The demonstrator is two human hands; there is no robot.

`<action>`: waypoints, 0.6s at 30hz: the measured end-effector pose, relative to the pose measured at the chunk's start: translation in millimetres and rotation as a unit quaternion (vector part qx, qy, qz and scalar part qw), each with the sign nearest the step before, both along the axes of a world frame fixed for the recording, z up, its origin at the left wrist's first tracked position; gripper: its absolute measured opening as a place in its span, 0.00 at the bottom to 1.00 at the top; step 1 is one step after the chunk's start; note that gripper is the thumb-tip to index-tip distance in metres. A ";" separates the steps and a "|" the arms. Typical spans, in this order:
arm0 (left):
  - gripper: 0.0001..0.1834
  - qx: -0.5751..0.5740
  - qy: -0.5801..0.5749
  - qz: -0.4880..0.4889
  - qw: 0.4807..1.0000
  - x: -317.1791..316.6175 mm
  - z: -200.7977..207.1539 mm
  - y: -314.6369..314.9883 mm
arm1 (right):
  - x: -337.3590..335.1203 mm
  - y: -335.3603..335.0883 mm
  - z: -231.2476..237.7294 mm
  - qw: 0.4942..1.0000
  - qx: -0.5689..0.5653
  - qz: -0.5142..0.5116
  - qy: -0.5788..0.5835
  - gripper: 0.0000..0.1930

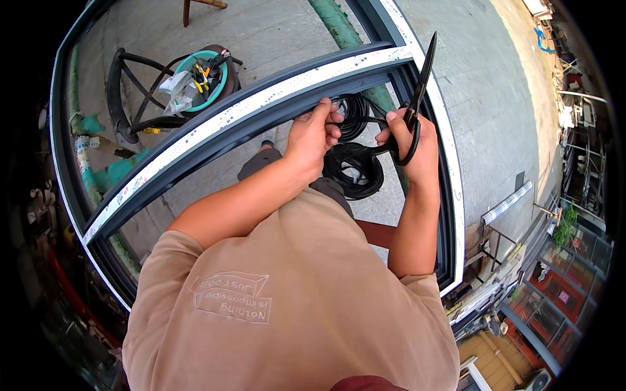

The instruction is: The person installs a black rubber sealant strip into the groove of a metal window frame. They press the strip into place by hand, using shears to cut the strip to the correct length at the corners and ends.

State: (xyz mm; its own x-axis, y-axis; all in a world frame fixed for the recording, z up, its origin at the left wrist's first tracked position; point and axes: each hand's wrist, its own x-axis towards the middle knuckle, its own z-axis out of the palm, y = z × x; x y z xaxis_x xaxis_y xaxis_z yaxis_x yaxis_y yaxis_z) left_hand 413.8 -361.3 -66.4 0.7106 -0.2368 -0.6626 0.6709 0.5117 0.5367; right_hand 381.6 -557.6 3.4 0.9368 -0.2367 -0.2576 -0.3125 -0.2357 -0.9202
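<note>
My right hand (416, 140) grips a pair of black scissors (424, 75), blades pointing up and away along the frame's right side. A loop handle hangs below my fingers. My left hand (312, 135) is closed in a pinch on a thin black rubber strip (360, 120), which runs across toward my right hand. Beneath and between my hands lie two coils of black strip, a farther coil (354, 104) and a nearer coil (372, 176). Both hands are inside the opening of a dark metal window frame (450, 189) faced with white printed film.
The frame's curved crossbar (254, 81) passes just beyond my hands. Past it, a teal basin (225, 88) with hand tools and a plastic bag rests on a dark stool-like stand (117, 98). Green-painted pipes (339, 23) run under the frame. Clutter lines the right edge.
</note>
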 end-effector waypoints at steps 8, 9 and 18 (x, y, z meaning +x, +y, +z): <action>0.19 0.023 -0.039 -0.019 0.999 -0.9 -9.2 0.7 | 8.8 1.1 -12.7 0.998 -0.068 0.013 -0.007 0.14; 0.19 0.016 -0.046 -0.016 0.999 -1.3 -11.8 0.2 | 9.4 1.5 -13.5 0.996 -0.083 0.016 -0.011 0.15; 0.18 0.027 -0.054 -0.022 0.998 -1.7 -10.8 -4.6 | 17.6 4.6 -5.1 0.986 -0.155 -0.051 0.042 0.16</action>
State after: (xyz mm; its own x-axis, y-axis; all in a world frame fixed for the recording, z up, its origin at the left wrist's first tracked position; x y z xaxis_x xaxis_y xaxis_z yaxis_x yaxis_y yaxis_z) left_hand 412.1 -366.0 -77.1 0.7681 -0.2348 -0.5957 0.6288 0.4518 0.6328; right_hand 399.2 -553.0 -1.7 0.8825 -0.4077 -0.2345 -0.4216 -0.4645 -0.7788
